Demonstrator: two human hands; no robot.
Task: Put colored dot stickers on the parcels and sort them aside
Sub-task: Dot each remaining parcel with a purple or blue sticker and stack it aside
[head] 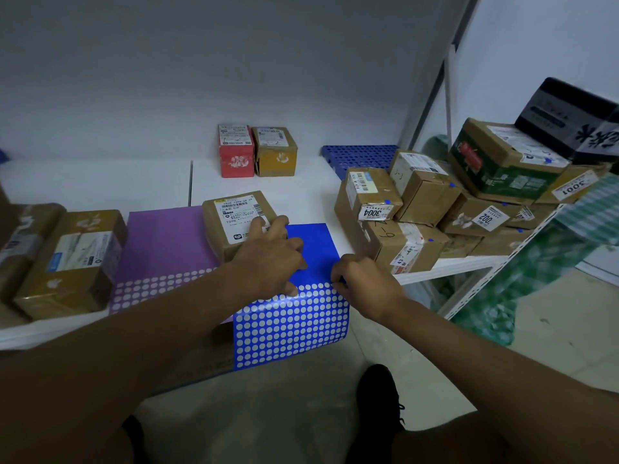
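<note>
A blue dot-sticker sheet (pixel 294 326) lies at the table's front edge and hangs over it, its lower part showing white holes where dots are gone. My left hand (pixel 268 259) rests on the sheet's upper part with fingers curled, its fingertips touching a brown parcel (pixel 234 219) with a white label. My right hand (pixel 363 283) pinches at the sheet's right edge, where blue dots remain. A purple sticker sheet (pixel 164 249) lies to the left, partly under the parcel.
A pile of brown parcels (pixel 422 209) bearing blue dots stands at the right. A red box (pixel 236 152) and a yellow box (pixel 275 152) stand at the back. More brown parcels (pixel 70 262) lie on the left. A blue crate (pixel 358 157) sits behind the pile.
</note>
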